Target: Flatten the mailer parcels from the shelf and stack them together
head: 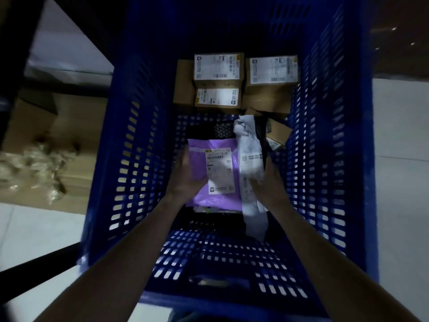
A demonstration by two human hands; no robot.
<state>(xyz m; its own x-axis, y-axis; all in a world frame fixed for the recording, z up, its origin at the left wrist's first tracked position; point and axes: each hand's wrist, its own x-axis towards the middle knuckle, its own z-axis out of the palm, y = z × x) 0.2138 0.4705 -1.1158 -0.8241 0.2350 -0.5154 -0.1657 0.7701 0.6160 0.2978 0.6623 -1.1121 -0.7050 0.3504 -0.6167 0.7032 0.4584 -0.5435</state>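
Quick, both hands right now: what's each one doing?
Left hand: grips the purple mailer by its left edge.
Right hand: holds the white mailer, inside the blue crate.

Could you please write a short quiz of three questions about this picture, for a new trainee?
1. True or false: the purple plastic mailer lies inside the blue perforated plastic crate.
2. Which hand touches the white crumpled plastic mailer? A) left hand B) right hand C) neither
3. Fill in: the brown cardboard boxes with white labels sit at the ___ end of the crate, seen from the person.

Key:
1. True.
2. B: the right hand rests against it, while the left hand holds the purple mailer.
3. Far.
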